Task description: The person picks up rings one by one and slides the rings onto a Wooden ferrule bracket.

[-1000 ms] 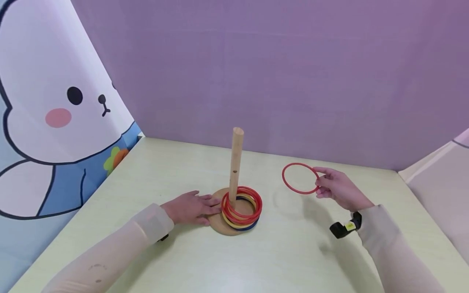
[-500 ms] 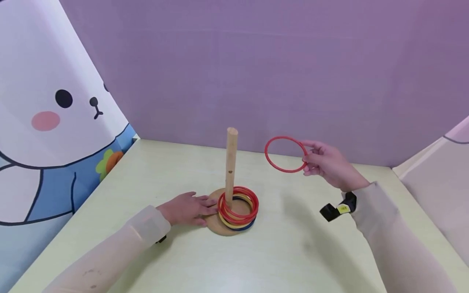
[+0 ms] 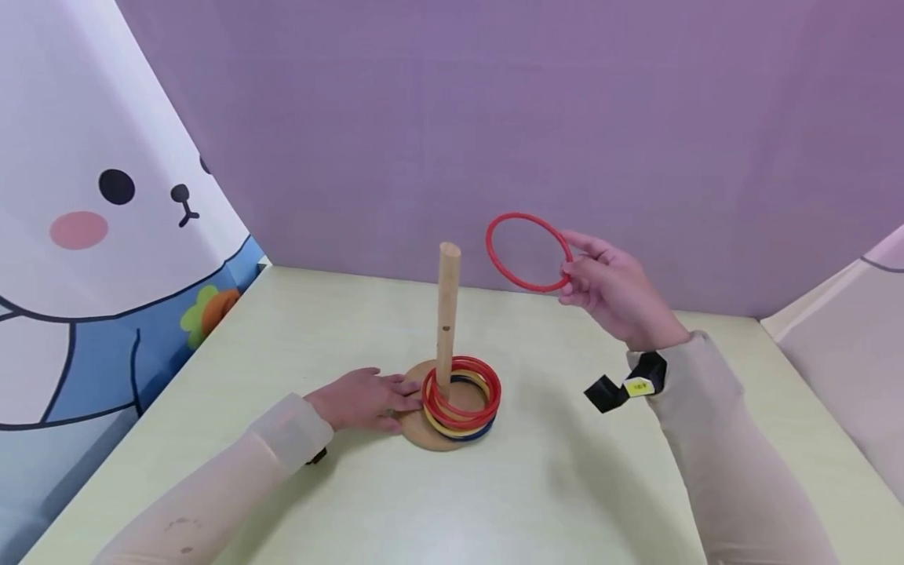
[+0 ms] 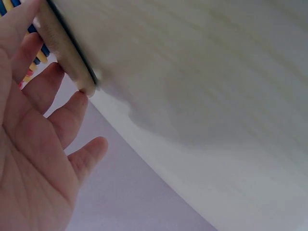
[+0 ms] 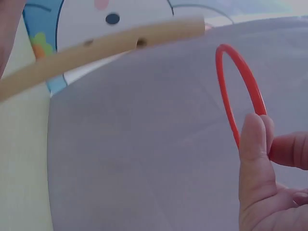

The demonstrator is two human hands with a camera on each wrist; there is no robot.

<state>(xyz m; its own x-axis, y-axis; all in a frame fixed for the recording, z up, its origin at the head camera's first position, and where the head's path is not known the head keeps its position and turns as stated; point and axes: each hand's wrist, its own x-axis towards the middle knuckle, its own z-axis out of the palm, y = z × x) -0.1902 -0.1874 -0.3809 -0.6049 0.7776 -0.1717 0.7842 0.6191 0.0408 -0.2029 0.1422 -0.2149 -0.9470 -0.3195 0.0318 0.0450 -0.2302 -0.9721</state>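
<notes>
My right hand [image 3: 613,290] pinches a thin red ring [image 3: 492,253] by its right edge, between thumb and fingers. The ring hangs in the air, right of the top of an upright wooden post [image 3: 447,314] and a little above it. In the right wrist view the ring [image 5: 249,79] is apart from the post's tip [image 5: 187,30]. The post stands on a round wooden base [image 3: 417,431]. Several red, yellow and blue rings [image 3: 497,392] lie stacked around its foot. My left hand [image 3: 363,402] rests with extended fingers on the base's left edge; the left wrist view shows its fingertips touching the rim [image 4: 72,62].
The pale wood-grain table [image 3: 339,314] spreads around the base. Behind it rises a purple backdrop [image 3: 339,141]. A cloth printed with a cartoon animal [image 3: 113,267] hangs at the left, and a pale panel [image 3: 847,353] stands at the right.
My right hand has lifted the red ring from low over the table and carried it leftward, nearer the post's top. The left hand has stayed on the base.
</notes>
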